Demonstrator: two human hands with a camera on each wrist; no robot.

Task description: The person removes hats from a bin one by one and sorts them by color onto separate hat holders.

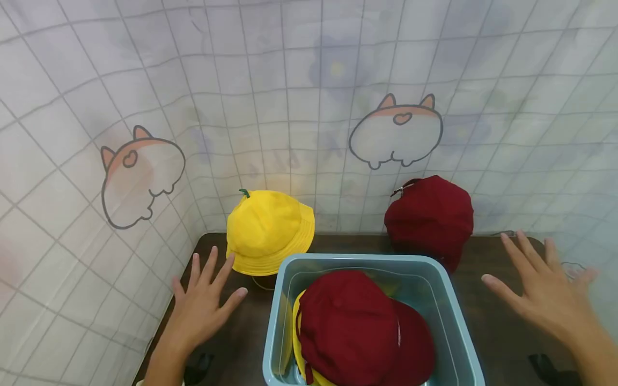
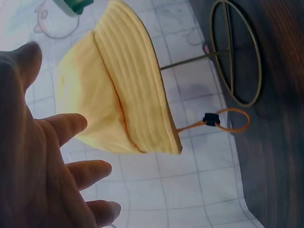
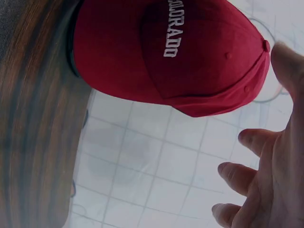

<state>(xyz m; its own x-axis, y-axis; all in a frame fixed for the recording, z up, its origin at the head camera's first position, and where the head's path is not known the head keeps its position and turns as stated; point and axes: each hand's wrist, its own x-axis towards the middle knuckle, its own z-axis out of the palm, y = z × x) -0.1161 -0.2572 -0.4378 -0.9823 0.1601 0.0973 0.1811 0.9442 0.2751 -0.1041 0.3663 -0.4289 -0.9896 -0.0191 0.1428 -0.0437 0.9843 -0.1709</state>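
My left hand [image 1: 200,308] is held with fingers spread, empty, just left of a yellow bucket hat [image 1: 267,228]. In the left wrist view that hat [image 2: 118,85] sits on a wire stand [image 2: 259,61], an orange cord with a dark toggle hanging from its brim. Spread and holding nothing, my right hand [image 1: 550,289] is to the right of the bin. Nearest to it is a dark red baseball cap [image 1: 429,214] at the back, lettered "COLORADO" in the right wrist view. Between the hands, a blue plastic bin [image 1: 458,321] contains another dark red cap [image 1: 352,327] lying over a yellow hat [image 1: 298,343].
The bin stands on a dark wood-grain table [image 1: 241,343]. Behind and to the left hangs a white grid-patterned cloth [image 1: 289,107] with cartoon corgi prints. Thin wire [image 1: 574,265] shows near the right hand at the back right.
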